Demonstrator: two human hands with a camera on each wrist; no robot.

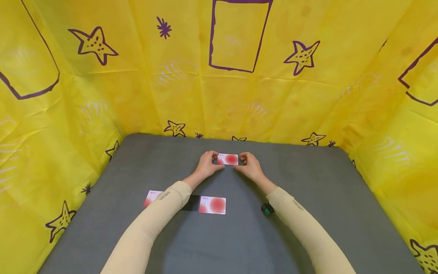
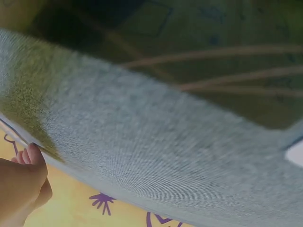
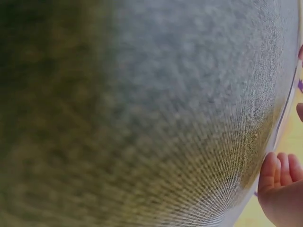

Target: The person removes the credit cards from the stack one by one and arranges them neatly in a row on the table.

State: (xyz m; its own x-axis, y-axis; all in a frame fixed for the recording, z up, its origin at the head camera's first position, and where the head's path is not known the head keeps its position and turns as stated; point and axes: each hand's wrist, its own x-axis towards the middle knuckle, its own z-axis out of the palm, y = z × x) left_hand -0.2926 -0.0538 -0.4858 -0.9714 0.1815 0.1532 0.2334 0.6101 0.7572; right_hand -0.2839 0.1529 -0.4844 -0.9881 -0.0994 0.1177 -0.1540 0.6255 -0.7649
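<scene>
A white card with red circles (image 1: 227,159) is near the far side of the grey table, between both hands. My left hand (image 1: 207,164) pinches its left end, fingertips at the upper corner and thumb at the lower edge. On the other side, my right hand (image 1: 251,166) has its thumb by the lower right corner and its fingers slightly apart from the right edge. A similar card (image 1: 212,205) lies nearer to me, and another card (image 1: 153,196) is partly under the left sleeve. Both wrist views mostly show grey table, with the left hand (image 2: 23,179) and right hand (image 3: 283,191) at their edges.
A dark flat rectangle (image 1: 191,203) lies between the two nearer cards, partly behind the left sleeve. Beside the right sleeve is a small black and green object (image 1: 267,209). Yellow patterned cloth (image 1: 236,102) walls the grey table (image 1: 291,171) at the back and sides.
</scene>
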